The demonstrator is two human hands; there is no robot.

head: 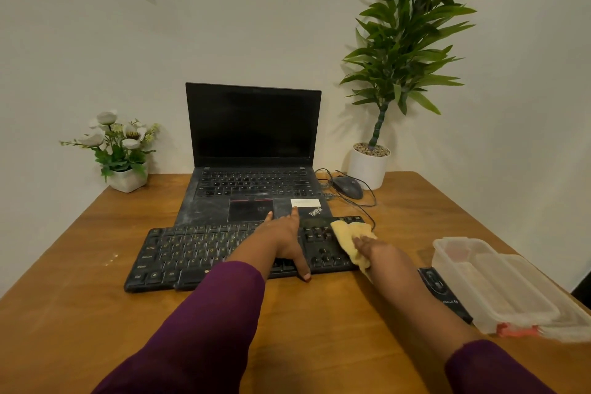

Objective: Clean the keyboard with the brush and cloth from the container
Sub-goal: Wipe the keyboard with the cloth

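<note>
Fingers of left hand (284, 240) spread on keyboard (198, 253); right hand (371, 249) clutches cloth (347, 238).

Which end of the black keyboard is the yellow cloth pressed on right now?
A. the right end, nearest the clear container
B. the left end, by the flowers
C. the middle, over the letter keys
A: the right hand presses the yellow cloth on the right end of the keyboard, on the side of the clear container; the left hand steadies the middle.

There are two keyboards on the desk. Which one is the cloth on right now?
The separate black keyboard nearest the person, not the laptop keyboard behind it. The right hand presses the yellow cloth on its right end; the left hand steadies it.
</note>
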